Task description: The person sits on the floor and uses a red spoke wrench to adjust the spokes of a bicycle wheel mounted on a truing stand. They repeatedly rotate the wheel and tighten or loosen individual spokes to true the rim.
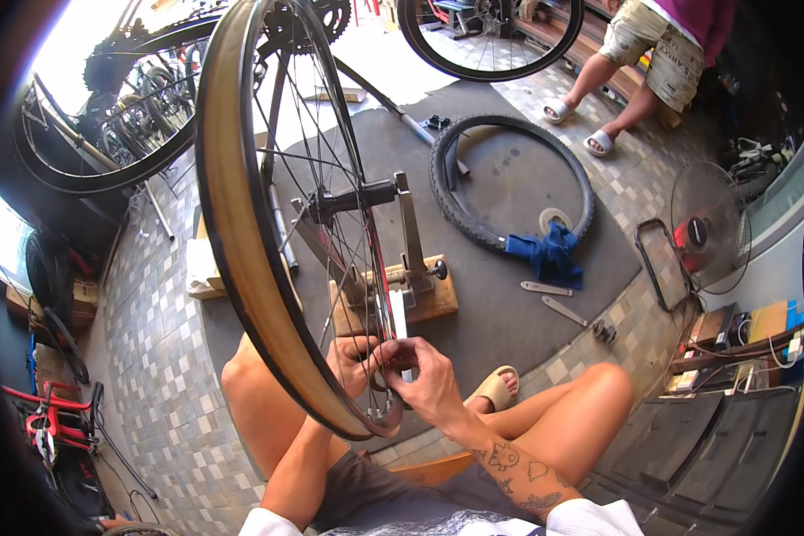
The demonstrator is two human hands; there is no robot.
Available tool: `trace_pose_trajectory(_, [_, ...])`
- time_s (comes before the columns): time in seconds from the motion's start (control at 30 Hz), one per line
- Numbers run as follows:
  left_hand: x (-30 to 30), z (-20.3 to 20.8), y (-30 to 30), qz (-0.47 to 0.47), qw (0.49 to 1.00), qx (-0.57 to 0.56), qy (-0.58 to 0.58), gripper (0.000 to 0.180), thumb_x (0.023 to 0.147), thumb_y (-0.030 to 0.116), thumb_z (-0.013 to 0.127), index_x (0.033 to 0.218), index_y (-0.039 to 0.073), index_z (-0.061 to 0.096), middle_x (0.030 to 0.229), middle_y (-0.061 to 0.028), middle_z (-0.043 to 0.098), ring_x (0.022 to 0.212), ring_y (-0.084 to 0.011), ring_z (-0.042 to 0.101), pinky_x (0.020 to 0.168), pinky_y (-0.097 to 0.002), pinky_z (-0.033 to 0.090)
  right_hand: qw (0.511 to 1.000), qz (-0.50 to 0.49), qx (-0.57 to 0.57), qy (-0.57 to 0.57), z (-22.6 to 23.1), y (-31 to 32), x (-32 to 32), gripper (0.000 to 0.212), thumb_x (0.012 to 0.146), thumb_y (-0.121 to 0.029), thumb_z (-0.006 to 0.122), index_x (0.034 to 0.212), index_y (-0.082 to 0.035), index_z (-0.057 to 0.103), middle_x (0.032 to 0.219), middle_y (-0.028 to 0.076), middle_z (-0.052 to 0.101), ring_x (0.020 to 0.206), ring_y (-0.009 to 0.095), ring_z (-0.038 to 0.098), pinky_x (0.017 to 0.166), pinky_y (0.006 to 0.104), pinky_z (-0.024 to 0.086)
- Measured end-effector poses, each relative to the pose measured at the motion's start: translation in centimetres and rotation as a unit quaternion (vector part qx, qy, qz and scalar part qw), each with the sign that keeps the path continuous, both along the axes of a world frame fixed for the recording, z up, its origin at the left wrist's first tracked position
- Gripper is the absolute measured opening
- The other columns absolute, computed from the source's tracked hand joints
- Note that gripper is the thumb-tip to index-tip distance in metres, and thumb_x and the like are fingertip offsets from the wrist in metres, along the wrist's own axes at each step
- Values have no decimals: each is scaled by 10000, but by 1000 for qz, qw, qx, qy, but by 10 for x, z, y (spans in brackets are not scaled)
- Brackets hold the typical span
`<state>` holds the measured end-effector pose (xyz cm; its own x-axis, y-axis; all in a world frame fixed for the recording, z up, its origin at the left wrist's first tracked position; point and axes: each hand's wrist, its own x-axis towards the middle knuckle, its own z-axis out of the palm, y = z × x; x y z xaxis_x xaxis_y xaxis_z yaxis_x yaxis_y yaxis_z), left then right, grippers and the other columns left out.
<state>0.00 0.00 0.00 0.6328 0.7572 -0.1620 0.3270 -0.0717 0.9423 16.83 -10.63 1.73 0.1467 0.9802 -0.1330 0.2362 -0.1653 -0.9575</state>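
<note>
Daylight glares top left; sharp centre, fisheye edges bend into dark vignette

The floor (152, 357) is laid in small grey and beige mosaic tiles, with a dark rubber mat (509, 295) spread over its middle. Out beyond the fingers a loose tyre (456, 205) lies on the mat with a blue rag (549, 255) over its near edge. Farther off to the right of the fingers stands a floor fan (706, 232), with dark bins (688, 438) nearer. Beyond it a person in sandals (598, 141) sits. Hard daylight floods in from the far left, where bicycle wheels (107, 134) lean.
</note>
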Motion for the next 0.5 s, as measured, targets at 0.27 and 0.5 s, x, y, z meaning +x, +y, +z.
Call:
trace_pose_trajectory(0.27, [-11,21,4,-30,947,-297,-122,379,1111,270,632,1378,3,667,910,17,698,679,-32,551,555,-218,430,867,52,-68,491,-56,16,17,511,1053,-71,662,1482,21,398,1298,126,691,1165,179,685,1052,328,519])
trace_pose_trajectory(0.5, [-4,6,9,1,999,-14,-29,246,1001,224,806,1142,31,750,922,1,764,861,-65,675,726,-248,550,938,41,-18,345,-38,9,14,595,990,-17,670,1510,-64,385,1282,88,638,1132,176,659,1006,344,539])
